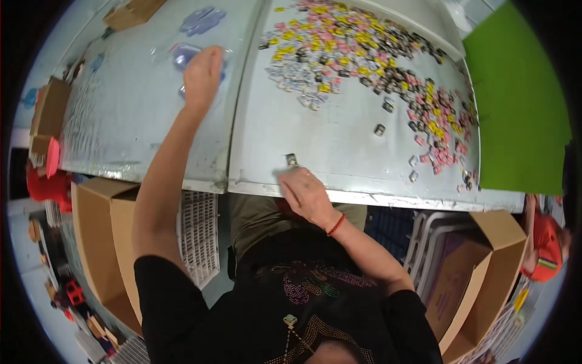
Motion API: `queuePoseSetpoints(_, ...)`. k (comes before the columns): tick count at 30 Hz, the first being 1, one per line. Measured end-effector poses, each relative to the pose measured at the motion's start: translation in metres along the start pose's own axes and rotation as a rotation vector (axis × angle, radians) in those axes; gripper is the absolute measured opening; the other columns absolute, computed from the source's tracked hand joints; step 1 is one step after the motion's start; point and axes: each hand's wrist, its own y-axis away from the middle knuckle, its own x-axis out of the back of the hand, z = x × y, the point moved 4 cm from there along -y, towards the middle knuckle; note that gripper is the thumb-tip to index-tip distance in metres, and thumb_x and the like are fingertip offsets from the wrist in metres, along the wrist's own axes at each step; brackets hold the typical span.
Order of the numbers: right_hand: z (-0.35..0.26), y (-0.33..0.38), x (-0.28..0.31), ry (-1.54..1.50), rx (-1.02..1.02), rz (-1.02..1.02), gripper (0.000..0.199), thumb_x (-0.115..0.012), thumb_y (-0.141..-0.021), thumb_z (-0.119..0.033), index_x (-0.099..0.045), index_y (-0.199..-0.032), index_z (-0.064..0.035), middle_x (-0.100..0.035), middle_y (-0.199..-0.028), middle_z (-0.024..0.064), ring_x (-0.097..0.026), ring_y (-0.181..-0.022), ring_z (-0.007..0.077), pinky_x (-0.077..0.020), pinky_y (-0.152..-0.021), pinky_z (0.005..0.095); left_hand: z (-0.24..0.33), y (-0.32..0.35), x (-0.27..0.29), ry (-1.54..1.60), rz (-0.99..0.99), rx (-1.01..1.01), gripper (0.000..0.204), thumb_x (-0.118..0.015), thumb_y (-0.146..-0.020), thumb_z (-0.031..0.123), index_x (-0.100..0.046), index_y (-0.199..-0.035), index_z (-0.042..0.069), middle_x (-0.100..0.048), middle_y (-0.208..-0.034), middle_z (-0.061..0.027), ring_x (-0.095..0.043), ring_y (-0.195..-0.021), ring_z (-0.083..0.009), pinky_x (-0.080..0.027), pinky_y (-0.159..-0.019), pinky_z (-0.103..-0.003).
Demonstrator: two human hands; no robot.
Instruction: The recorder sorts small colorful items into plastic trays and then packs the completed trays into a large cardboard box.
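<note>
A small dark packet point(291, 160) lies near the near edge of the white work surface point(291, 130), just left of the middle of that surface. The person's right hand point(307, 193) is at its near side, fingers bent and partly blurred; whether they grip the packet or only touch it, I cannot tell. A red bracelet point(336, 224) circles the right wrist.

Farther off, another dark packet point(380, 130) lies alone, to the right. Beyond it, a broad scatter of small packets point(364, 42) in yellow, pink, black and pale silver covers the far part of the surface and bends down along its right side.

On the left, across a raised divider point(240, 103), is a pale tabletop point(121, 121). There the left hand point(202, 77) is over a bluish plastic piece point(182, 57), partly covering it. Its fingers are curled together, and I cannot tell whether they hold anything. A similar bluish piece point(203, 21) lies just beyond.

A green panel point(515, 103) borders the right side. Nearer, open cardboard boxes stand at left point(100, 242) and right point(479, 297), with a white slatted basket point(200, 233) beside the left one. People in red show at the far left point(48, 185) and far right point(547, 242).
</note>
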Motion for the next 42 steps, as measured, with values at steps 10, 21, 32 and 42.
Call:
queuePoseSetpoints(10,0.028,0.032,0.112,0.153,-0.397,0.345,0.016,-0.060,-0.090,-0.002,-0.062,-0.106,0.0027,-0.063,-0.086,0.0119,-0.059,-0.073,0.0158,-0.0489,-0.067,0.0270,0.173,0.170,-0.057,0.335,-0.485,-0.759,0.029,-0.072,-0.073,0.011,-0.066,-0.099,0.002,-0.064,-0.109,-0.0118,-0.061,-0.107,-0.0288,-0.050,-0.091,-0.039)
queuePoseSetpoints(21,0.054,0.034,0.163,0.627,-0.425,0.235,0.031,-0.069,-0.079,-0.002,-0.062,-0.109,-0.0004,-0.061,-0.101,0.0170,-0.057,-0.096,0.0342,-0.0461,-0.084,0.0413,0.129,0.178,-0.018,0.220,-0.369,-0.354,0.036,-0.075,-0.077,0.009,-0.062,-0.109,0.000,-0.058,-0.117,-0.0150,-0.053,-0.110,-0.0342,-0.046,-0.091,-0.042)
queuePoseSetpoints(32,0.059,0.095,0.190,0.821,-0.569,0.235,0.034,-0.071,-0.081,-0.003,-0.062,-0.114,-0.0001,-0.058,-0.114,0.0157,-0.056,-0.101,0.0332,-0.0456,-0.089,0.0413,0.118,0.130,-0.044,0.330,-0.405,-0.304,0.027,-0.073,-0.078,0.005,-0.064,-0.103,0.001,-0.065,-0.105,-0.0137,-0.061,-0.096,-0.0330,-0.050,-0.083,-0.039)
queuePoseSetpoints(42,0.073,0.098,0.211,0.723,-0.553,0.184,0.028,-0.069,-0.081,0.001,-0.066,-0.109,-0.0016,-0.062,-0.116,0.0167,-0.062,-0.101,0.0317,-0.0532,-0.083,0.0359,0.223,0.083,-0.156,0.558,-0.837,-0.561,0.028,-0.074,-0.078,0.013,-0.063,-0.102,0.005,-0.065,-0.103,-0.0092,-0.060,-0.098,-0.0283,-0.050,-0.084,-0.037)
